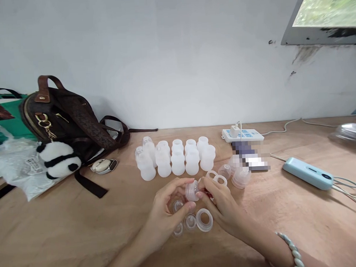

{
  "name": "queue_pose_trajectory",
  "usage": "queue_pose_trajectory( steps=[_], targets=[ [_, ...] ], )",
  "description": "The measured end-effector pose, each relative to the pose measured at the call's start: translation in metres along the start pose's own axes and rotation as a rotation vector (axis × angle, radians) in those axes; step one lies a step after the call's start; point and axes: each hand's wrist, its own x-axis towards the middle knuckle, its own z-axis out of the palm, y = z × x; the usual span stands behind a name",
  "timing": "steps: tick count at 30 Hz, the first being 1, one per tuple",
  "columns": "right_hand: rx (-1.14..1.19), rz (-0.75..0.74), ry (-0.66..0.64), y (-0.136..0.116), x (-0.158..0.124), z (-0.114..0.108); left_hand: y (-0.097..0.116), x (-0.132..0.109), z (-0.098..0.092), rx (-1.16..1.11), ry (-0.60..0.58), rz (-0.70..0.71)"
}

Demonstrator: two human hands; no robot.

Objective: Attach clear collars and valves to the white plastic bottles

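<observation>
Between finger and thumb, my left hand (166,212) holds a ribbed translucent ring (191,191) above the table. The bent fingers of my right hand (218,198) press at the ring's right side, partly hiding it. Under and beside my hands lie small clear nipple-shaped pieces (190,222) and a loose screw ring (204,220). More rings (220,181) lie just beyond my right hand. Behind stand two rows of frosted white bottles (178,163); a few at the left have clear tops.
A brown backpack (68,114) with a panda toy (59,159) stands at the left, near a watch (112,165). Clear domed pieces (241,178), a power strip (250,135) and a blue device (308,173) with cables lie to the right.
</observation>
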Motion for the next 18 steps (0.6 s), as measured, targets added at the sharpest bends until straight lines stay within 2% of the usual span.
queue_pose_trajectory(
  steps=[6, 13, 18],
  targets=[
    [0.326, 0.137, -0.098, -0.013, -0.002, 0.000, 0.001, 0.001, -0.001, 0.121, 0.033, 0.123],
    [0.486, 0.164, -0.136, -0.013, 0.002, -0.005, 0.001, 0.004, -0.003, -0.045, -0.033, 0.000],
    [0.559, 0.176, -0.129, -0.009, 0.003, -0.008, 0.007, 0.009, -0.008, -0.013, -0.044, 0.002]
  ],
)
